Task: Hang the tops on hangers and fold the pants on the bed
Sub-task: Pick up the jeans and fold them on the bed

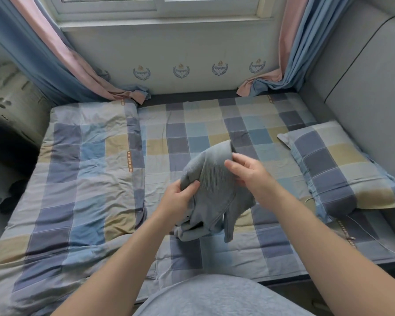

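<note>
Left hand (180,199) and right hand (249,174) bare, forearms (123,249) bare up to the frame edge. Body wears light grey marled clothing (214,299), plain, soft knit look.

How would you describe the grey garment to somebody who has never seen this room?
Look at the checked bed under the window. Above its middle, the left hand and right hand hold a bunched grey ribbed garment. Unlike the bedding, it is plain, not checked.
</note>
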The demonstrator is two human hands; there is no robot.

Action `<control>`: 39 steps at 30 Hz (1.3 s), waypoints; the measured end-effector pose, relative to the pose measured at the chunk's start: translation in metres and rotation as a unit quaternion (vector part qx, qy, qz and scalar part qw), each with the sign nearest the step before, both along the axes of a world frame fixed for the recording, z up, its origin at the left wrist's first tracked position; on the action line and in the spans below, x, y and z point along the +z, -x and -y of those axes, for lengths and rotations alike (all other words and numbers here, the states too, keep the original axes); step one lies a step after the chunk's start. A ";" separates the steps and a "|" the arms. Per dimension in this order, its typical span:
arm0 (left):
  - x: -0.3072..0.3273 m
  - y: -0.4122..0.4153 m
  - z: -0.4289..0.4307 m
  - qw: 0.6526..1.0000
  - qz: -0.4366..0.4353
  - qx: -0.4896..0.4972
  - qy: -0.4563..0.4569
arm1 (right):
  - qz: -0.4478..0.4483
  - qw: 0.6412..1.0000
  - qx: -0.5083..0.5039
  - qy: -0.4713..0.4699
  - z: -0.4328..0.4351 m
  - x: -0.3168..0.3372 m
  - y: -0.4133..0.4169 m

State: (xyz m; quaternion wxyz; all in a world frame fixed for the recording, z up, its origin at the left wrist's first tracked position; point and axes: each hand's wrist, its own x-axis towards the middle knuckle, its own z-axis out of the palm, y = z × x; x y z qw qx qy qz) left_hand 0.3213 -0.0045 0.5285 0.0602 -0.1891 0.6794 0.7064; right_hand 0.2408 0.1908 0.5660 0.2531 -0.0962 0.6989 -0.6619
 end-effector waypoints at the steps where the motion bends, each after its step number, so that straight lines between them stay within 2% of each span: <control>1: 0.006 0.002 0.000 0.999 -0.004 0.009 -0.031 | 0.007 1.000 0.021 -0.012 -0.002 -0.005 -0.005; 3: 0.020 0.008 -0.003 0.998 -0.013 0.015 -0.066 | 0.032 0.998 0.050 -0.031 -0.003 -0.017 -0.018; 6: 0.033 0.014 -0.009 0.997 -0.033 0.014 -0.064 | 0.092 0.994 0.038 -0.053 0.000 -0.038 -0.039; 11: 0.035 0.016 -0.007 0.995 -0.037 0.026 -0.094 | 0.044 0.985 0.014 -0.167 0.000 -0.056 -0.047; 15: 0.032 0.016 0.009 0.995 -0.021 0.010 -0.092 | 0.029 0.996 -0.020 -0.080 0.002 -0.035 -0.041; 19: 0.019 0.005 0.015 0.992 0.002 -0.104 -0.078 | 0.008 0.991 -0.131 0.008 0.009 -0.005 -0.028; 22: -0.001 -0.006 -0.003 0.984 0.021 -0.176 -0.017 | -0.022 0.988 -0.142 0.050 0.015 0.016 -0.019; 25: -0.018 -0.010 -0.017 0.989 0.003 -0.129 0.075 | -0.029 0.990 -0.122 0.063 0.015 0.022 -0.014; 27: -0.019 -0.008 -0.017 0.992 0.000 -0.083 0.090 | -0.015 0.995 -0.082 0.053 0.010 0.017 -0.013; 30: -0.009 -0.002 -0.011 0.999 -0.019 -0.031 0.030 | 0.005 1.000 0.003 0.008 -0.001 0.000 -0.019; 34: 0.015 0.008 -0.005 0.996 -0.009 0.048 -0.070 | -0.010 0.989 0.033 -0.141 -0.011 -0.030 -0.042; 36: 0.023 0.011 -0.003 0.990 0.014 0.090 -0.109 | -0.001 0.984 0.058 -0.166 -0.013 -0.046 -0.054; 39: 0.033 0.011 0.000 0.984 0.012 0.088 -0.154 | 0.068 0.979 0.078 -0.174 -0.006 -0.067 -0.070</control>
